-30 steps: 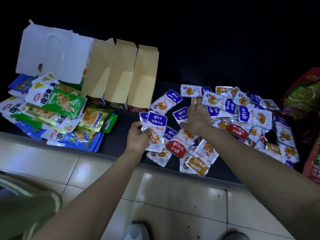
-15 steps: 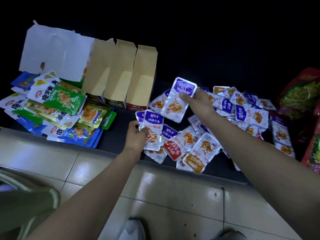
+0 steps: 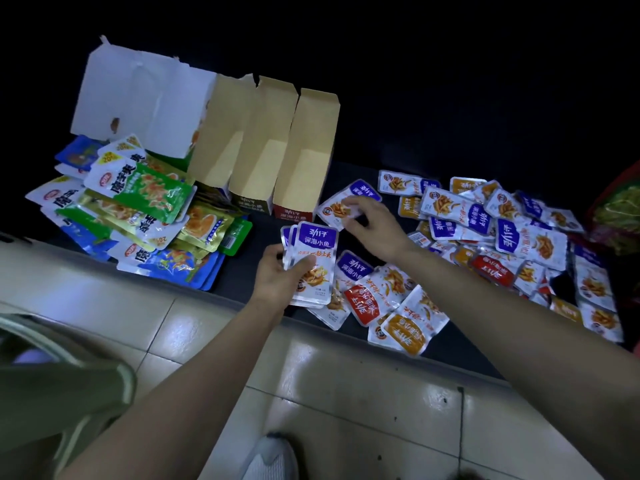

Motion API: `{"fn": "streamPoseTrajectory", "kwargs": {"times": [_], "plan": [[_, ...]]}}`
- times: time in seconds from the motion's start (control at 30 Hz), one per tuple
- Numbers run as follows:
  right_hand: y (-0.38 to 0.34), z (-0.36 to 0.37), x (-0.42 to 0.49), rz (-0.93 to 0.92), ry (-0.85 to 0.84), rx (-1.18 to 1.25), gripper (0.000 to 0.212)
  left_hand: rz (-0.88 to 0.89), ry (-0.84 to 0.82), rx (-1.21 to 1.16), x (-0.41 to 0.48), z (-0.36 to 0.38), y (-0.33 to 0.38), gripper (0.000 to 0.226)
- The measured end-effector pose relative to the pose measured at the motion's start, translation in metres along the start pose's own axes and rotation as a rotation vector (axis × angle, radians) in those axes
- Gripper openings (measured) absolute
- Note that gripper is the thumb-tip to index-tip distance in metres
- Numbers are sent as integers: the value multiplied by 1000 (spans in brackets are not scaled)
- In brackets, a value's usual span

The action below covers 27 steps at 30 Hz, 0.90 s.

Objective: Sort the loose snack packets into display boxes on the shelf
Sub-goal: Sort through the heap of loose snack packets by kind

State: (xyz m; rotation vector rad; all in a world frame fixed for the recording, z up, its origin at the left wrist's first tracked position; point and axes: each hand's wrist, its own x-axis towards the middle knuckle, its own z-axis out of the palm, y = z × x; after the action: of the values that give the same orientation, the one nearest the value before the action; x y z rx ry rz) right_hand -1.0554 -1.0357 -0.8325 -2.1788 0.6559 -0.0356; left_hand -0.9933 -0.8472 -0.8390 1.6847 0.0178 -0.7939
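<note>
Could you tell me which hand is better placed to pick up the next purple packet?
The right hand: its fingers pinch a loose purple packet, while the left hand is occupied holding the purple stack.

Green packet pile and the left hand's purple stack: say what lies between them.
Head view: only bare dark shelf between the green packet pile and the purple stack gripped by the left hand.

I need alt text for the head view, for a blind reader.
A left hand holds a stack of purple packets over a dark shelf; the right hand pinches another packet. Open boxes stand behind, loose packets lie at right.
</note>
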Motion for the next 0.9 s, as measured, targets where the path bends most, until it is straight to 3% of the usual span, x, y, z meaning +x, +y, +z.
{"fn": "streamPoseTrajectory", "kwargs": {"times": [0.07,0.13,0.23,0.3,0.33,0.4,0.47,0.53,0.63,0.73,0.8,0.9], "plan": [[9,6,5,-64,-127,-298,59,6,34,8,3,-4,-2,41],[17,13,4,-132,-136,-476,56,7,62,19,5,-7,-5,41],[19,11,-3,-196,2,-394,27,7,91,4,7,-10,-8,40],[23,8,-5,-155,104,-385,21,6,97,0,7,-10,-9,40],[24,9,-6,-121,159,-418,28,4,94,-1,7,-9,-9,41],[23,10,-7,47,186,-435,64,5,80,1,7,-7,-6,42],[21,9,-4,203,140,-362,84,13,67,-4,5,-5,-4,41],[25,6,3,242,108,-256,85,25,56,0,3,-5,-3,41],[30,2,3,205,143,-82,58,45,28,16,0,-7,-2,41],[19,-8,-2,217,254,306,19,81,-4,28,-3,-9,-2,44],[7,-16,-6,199,288,528,10,126,-30,0,-6,-9,0,50],[-10,-15,-15,242,153,802,6,236,-84,-68,-10,-11,2,63]]}}
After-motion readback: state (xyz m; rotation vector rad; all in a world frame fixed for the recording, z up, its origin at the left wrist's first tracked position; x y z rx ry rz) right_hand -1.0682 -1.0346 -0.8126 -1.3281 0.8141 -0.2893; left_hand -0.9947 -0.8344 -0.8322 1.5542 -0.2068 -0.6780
